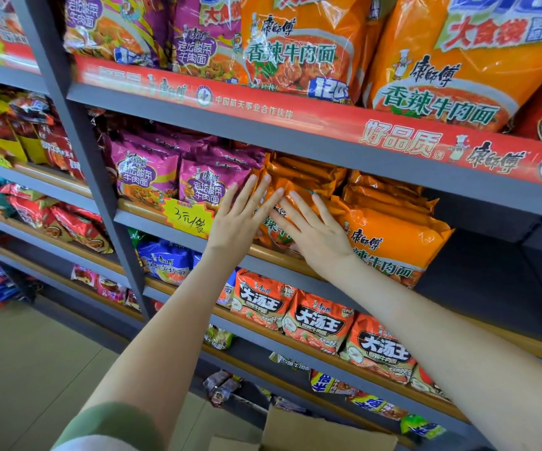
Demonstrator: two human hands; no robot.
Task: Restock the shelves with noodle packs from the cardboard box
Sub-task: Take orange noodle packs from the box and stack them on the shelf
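Orange noodle packs [299,177] stand stacked on the second grey shelf [165,219]. My left hand [243,216] and my right hand [312,229] lie side by side with straight fingers, pressing flat against the front of that orange stack. Neither hand holds a pack. To the right, another orange pack [396,242] leans forward over the shelf's wooden lip. The cardboard box [315,434] sits on the floor below, only its open top flaps showing at the bottom edge.
Purple packs [172,177] fill the shelf left of my hands, behind a yellow price tag [188,216]. Large orange bags [299,50] sit on the shelf above. Red-and-white packs [321,320] line the shelf below. A dark gap [497,255] opens right of the orange packs.
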